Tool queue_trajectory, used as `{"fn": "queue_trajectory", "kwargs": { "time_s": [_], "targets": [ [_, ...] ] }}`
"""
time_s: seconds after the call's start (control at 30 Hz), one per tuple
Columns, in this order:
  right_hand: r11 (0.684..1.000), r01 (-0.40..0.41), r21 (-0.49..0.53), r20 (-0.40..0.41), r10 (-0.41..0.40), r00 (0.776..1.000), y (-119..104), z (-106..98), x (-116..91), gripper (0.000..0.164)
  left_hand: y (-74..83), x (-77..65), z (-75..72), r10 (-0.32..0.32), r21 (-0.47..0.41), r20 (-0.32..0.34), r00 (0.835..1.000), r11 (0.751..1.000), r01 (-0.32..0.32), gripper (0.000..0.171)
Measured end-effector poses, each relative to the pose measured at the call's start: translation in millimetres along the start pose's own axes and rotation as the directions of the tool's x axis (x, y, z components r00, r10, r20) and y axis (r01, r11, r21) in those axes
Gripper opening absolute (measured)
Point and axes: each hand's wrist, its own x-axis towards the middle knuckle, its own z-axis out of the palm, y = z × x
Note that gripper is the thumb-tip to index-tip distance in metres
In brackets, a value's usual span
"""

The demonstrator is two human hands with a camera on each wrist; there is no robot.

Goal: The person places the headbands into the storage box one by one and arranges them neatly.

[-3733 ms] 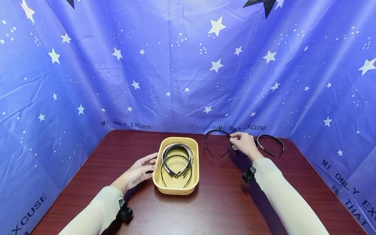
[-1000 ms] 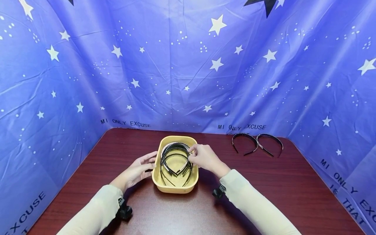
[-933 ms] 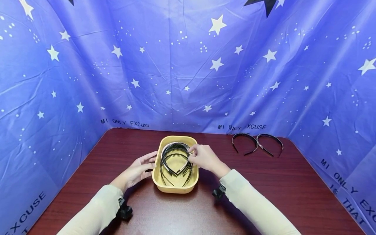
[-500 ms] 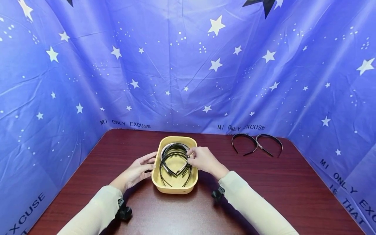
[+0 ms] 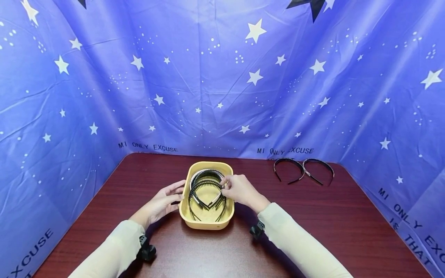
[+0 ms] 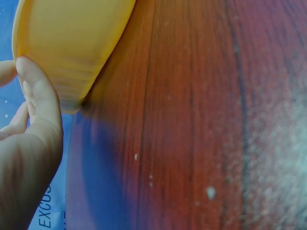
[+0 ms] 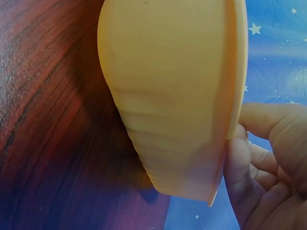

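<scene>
A yellow plastic bin (image 5: 208, 225) sits on the table with several headbands (image 5: 208, 172) nested inside, black toothed ones and a silvery one among them. My right hand (image 5: 241, 189) reaches over the bin's right rim and pinches the right side of a thin black toothed headband (image 5: 190, 196) lying over the others. In the right wrist view the bin wall (image 7: 163, 86) hides what these fingers hold. My left hand (image 5: 160, 201) rests its fairly straight fingers and thumb against the bin's left side; the left wrist view shows the thumb (image 6: 29, 72) at the rim.
Two more headbands, a dark one (image 5: 287, 159) and a glittery one (image 5: 318, 160), lie side by side at the table's back right. Behind the dark red wooden table (image 5: 194, 255) hangs a blue star-printed cloth (image 5: 215, 88).
My right hand has brought a black headband from the back right into the bin and eased it slightly toward the near side. The left hand has stayed at the bin.
</scene>
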Motion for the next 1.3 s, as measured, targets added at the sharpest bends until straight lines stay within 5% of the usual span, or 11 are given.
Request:
{"fn": "queue_trajectory", "kwargs": {
  "time_s": [0.4, 0.97, 1.3],
  "targets": [
    [0.999, 0.011, 0.040, -0.004, -0.011, 1.000, 0, 0, 0, 0.015, -1.0, -0.1, -1.3, -0.003, -0.001, -0.002, 1.000, 1.000, 0.003, 0.071],
    [0.972, -0.011, 0.235, 0.088, -0.010, 0.996, 7, -5, -1, 0.017, -0.5, 1.2, -1.1, -0.002, 0.007, -0.001, 1.000, 1.000, 0.002, 0.071],
    [0.972, 0.039, 0.232, 0.042, -0.050, 0.998, 15, -12, -1, 0.017, 0.5, 1.9, -0.9, -0.006, 0.009, -0.003, 1.000, 1.000, 0.006, 0.071]
  ]
}}
